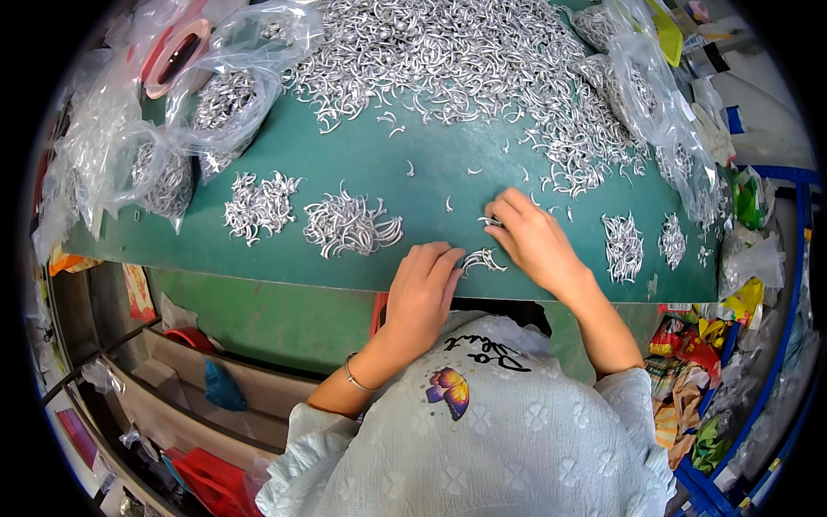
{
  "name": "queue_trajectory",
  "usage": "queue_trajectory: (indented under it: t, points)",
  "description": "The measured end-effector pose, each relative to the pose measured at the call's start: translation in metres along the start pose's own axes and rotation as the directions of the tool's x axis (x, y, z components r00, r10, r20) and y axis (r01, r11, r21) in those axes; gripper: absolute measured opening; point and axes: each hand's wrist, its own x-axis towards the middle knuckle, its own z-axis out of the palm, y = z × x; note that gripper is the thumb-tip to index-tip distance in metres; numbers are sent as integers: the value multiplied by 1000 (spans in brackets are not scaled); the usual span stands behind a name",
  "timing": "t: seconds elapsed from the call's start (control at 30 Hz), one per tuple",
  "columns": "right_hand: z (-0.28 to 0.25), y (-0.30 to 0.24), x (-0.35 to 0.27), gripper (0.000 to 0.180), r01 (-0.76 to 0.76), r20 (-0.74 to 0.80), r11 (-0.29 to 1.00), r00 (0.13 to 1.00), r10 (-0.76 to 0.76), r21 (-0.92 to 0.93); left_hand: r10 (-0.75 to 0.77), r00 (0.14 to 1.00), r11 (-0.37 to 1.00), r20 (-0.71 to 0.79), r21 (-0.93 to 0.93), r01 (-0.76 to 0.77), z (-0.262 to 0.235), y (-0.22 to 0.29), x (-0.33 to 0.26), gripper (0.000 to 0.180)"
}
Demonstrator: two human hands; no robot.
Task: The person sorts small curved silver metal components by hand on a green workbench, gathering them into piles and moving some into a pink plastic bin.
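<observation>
a person sits at a green table point(362, 164), sorting small curved silver metal hooks. the left hand point(420, 297) rests curled near the table's front edge, fingertips touching a small fan of hooks point(482, 258). the right hand point(534, 241) lies just beside it, fingers bent, pinching a few hooks at their tips. four little sorted heaps sit along the front: two on the left point(258, 205) point(349, 226), two on the right point(622, 247) point(672, 241). a very large loose pile point(465, 60) fills the back, so most looks unsorted. clear plastic bags point(224, 103) at the left and at the right point(637, 86) hold more hooks.
</observation>
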Motion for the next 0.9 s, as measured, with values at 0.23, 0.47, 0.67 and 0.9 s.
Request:
queue_trajectory:
  t: [0.23, 0.47, 0.67, 0.9]
  points:
    - [-19, 29, -38, 17, 1, -66, 999, 998, -4, -51, 181, 974, 965, 135, 167, -203, 20, 5, 13, 38]
    - [-31, 42, -67, 15, 7, -108, 985, 994, -26, -175, 163, 972, 983, 167, 56, -174, 22, -10, 10, 32]
    - [-34, 59, -102, 16, -400, -412, 875, 871, 269, -275, 59, 996, 950, -69, 311, -34, 10, -12, 7, 24]
    - [-28, 40, -94, 30, -286, -482, 946, 858, 180, -154, -17, 983, 898, -181, 430, 95, 5, -7, 5, 22]
